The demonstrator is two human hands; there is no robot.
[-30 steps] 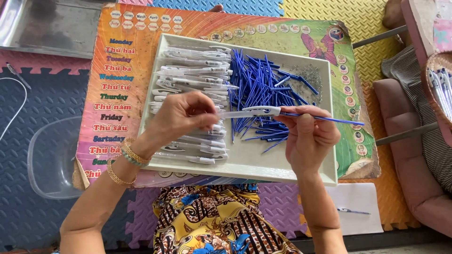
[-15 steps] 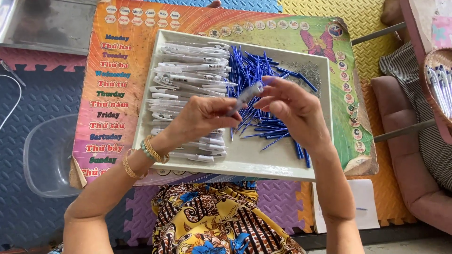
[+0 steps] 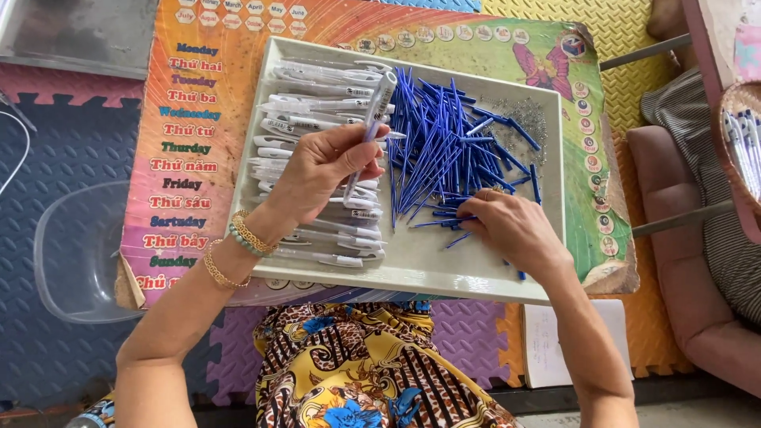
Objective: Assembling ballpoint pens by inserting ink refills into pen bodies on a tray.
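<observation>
Now one white tray (image 3: 412, 273) holds two piles: white pen barrels (image 3: 317, 150) left, blue refills (image 3: 444, 150) right, too many to count. Left hand (image 3: 321, 170) grips one pen barrel (image 3: 371, 127) above tray. Right hand (image 3: 515, 230) pinches refill (image 3: 444, 223) at pile edge.

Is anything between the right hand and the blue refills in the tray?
Nothing visible. The right hand already rests on the near edge of the pile of blue refills in the white tray, fingertips touching loose ones. The left hand holds a white pen barrel off to the side.
</observation>
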